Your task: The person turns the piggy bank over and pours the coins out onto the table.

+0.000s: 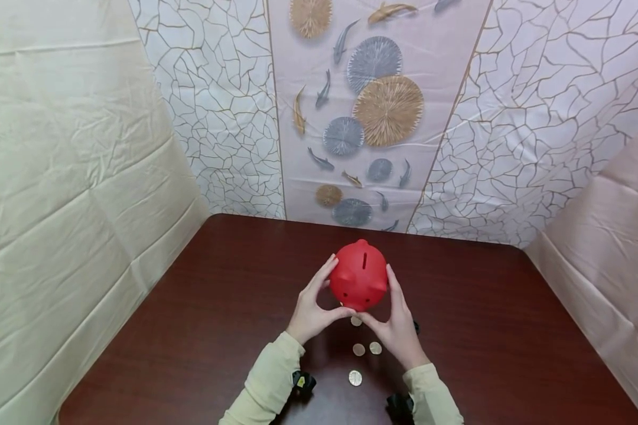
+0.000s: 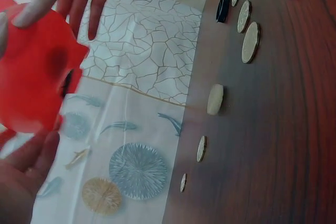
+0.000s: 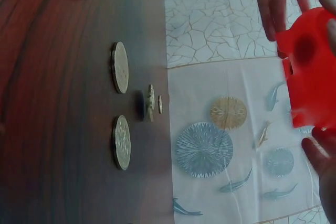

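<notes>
A red piggy bank point(image 1: 358, 274) is held up above the table between both hands, its coin slot facing up and its snout toward me. My left hand point(image 1: 311, 313) grips its left side, fingers along the flank and thumb beneath the snout. On the other side my right hand point(image 1: 399, 327) grips it the same way, the two thumb tips close together. In the left wrist view the underside of the piggy bank point(image 2: 39, 77) has a dark round spot. Below, several coins point(image 1: 355, 378) lie on the table.
The dark brown table point(image 1: 191, 319) has patterned cloth point(image 1: 234, 118) behind it and plain cloth at both sides. A small black ring-shaped piece point(image 2: 222, 9) lies among the coins in the left wrist view. Black wrist cameras point(image 1: 304, 382) sit at both sleeves.
</notes>
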Action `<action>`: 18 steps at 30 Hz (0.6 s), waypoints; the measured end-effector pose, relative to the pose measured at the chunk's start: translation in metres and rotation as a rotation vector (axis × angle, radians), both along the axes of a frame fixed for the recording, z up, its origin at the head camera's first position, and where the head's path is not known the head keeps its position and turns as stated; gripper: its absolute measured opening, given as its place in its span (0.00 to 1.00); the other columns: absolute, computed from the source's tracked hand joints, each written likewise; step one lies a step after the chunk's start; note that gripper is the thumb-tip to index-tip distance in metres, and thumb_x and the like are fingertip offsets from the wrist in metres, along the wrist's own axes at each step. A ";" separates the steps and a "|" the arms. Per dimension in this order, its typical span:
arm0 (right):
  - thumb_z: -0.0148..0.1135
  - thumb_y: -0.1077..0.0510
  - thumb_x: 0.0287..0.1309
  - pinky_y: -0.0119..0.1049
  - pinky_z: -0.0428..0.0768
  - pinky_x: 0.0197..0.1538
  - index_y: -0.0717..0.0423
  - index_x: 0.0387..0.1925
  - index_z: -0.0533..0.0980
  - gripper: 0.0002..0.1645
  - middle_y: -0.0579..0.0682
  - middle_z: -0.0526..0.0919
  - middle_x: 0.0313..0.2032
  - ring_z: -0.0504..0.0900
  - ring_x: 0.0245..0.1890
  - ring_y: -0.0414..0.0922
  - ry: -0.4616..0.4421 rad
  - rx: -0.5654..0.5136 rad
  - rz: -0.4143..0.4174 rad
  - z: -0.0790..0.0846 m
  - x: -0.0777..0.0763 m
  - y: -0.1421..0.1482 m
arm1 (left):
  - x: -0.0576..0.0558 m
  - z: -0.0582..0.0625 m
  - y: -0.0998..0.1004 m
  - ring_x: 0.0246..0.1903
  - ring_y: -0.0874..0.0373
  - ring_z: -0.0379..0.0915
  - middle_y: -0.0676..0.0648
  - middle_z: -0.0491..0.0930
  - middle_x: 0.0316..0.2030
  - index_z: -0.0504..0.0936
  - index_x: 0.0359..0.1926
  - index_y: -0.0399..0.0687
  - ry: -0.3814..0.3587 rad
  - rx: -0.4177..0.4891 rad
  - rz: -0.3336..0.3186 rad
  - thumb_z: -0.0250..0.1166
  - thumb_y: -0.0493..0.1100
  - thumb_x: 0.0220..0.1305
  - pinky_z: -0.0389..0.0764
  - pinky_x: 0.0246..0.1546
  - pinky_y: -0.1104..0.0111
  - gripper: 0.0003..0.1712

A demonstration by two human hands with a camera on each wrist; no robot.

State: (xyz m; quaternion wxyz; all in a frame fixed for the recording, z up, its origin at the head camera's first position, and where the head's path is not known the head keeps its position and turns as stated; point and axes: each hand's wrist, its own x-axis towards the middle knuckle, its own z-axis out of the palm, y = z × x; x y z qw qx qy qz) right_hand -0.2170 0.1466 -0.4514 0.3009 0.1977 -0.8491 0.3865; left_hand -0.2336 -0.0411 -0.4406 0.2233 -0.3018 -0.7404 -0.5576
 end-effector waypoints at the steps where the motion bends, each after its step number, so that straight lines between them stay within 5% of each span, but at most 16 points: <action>1: 0.74 0.51 0.34 0.50 0.72 0.54 0.46 0.68 0.46 0.62 0.51 0.60 0.65 0.66 0.60 0.50 -0.022 -0.005 -0.022 0.000 0.000 0.000 | -0.003 -0.003 0.001 0.50 0.58 0.73 0.49 0.63 0.63 0.60 0.64 0.57 -0.050 0.002 0.024 0.73 0.47 0.39 0.77 0.47 0.63 0.48; 6: 0.61 0.34 0.44 0.53 0.73 0.53 0.39 0.66 0.52 0.50 0.51 0.66 0.61 0.70 0.58 0.51 -0.217 0.020 -0.132 0.001 -0.001 -0.002 | -0.011 -0.016 0.003 0.27 0.63 0.79 0.55 0.78 0.49 0.66 0.58 0.74 -0.293 0.003 0.165 0.68 0.63 0.39 0.81 0.31 0.71 0.40; 10: 0.49 0.27 0.48 0.52 0.74 0.51 0.43 0.64 0.57 0.46 0.52 0.71 0.57 0.74 0.53 0.53 -0.364 0.104 -0.202 -0.001 0.001 -0.004 | -0.011 -0.019 0.004 0.31 0.63 0.80 0.52 0.82 0.42 0.72 0.54 0.68 -0.410 -0.033 0.245 0.64 0.69 0.40 0.79 0.31 0.74 0.36; 13: 0.45 0.27 0.51 0.50 0.77 0.46 0.48 0.60 0.64 0.42 0.54 0.78 0.49 0.79 0.44 0.53 -0.363 0.156 -0.262 -0.002 0.001 -0.005 | -0.012 -0.016 0.006 0.29 0.65 0.80 0.52 0.84 0.36 0.76 0.51 0.61 -0.475 -0.086 0.286 0.62 0.73 0.39 0.79 0.28 0.75 0.38; 18: 0.42 0.29 0.54 0.43 0.77 0.31 0.54 0.45 0.75 0.37 0.53 0.82 0.24 0.79 0.22 0.49 -0.285 0.248 -0.355 0.001 -0.001 -0.005 | -0.012 -0.005 0.010 0.09 0.59 0.73 0.50 0.80 0.16 0.79 0.45 0.54 -0.596 -0.160 0.298 0.59 0.77 0.36 0.75 0.15 0.69 0.42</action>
